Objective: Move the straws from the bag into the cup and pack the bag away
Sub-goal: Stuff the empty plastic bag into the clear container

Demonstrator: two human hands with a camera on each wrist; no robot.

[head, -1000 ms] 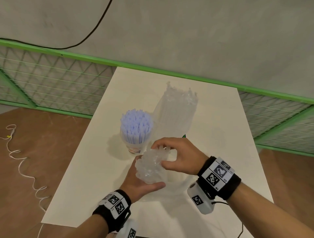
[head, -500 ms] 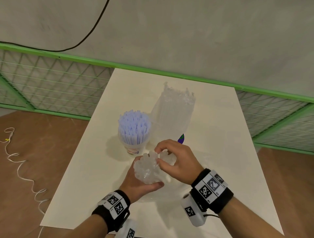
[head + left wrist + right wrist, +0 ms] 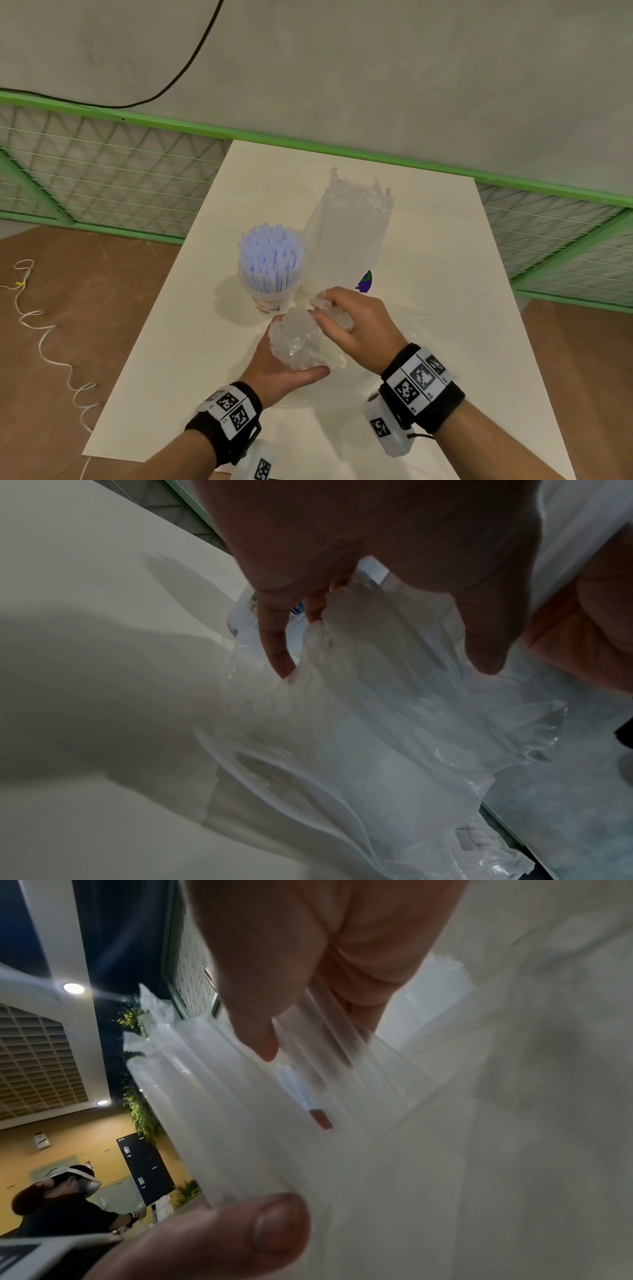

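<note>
Compared with a second earlier, both hands sit lower over the near table (image 3: 191, 342). Left of them, the cup (image 3: 270, 298) holds upright straws (image 3: 270, 253). Left hand (image 3: 277, 370) grips the wrapped straw bundle (image 3: 298, 339); right hand (image 3: 356, 325) pinches its top; bag (image 3: 349, 226) lies behind.

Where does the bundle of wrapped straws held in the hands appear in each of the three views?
Head: bundle of wrapped straws low centre, gripped by left hand and right hand.
Left wrist: centre, under the fingers, above the crumpled bag.
Right wrist: centre-left, between thumb and fingers.
Shared landmark: the white table.
</note>
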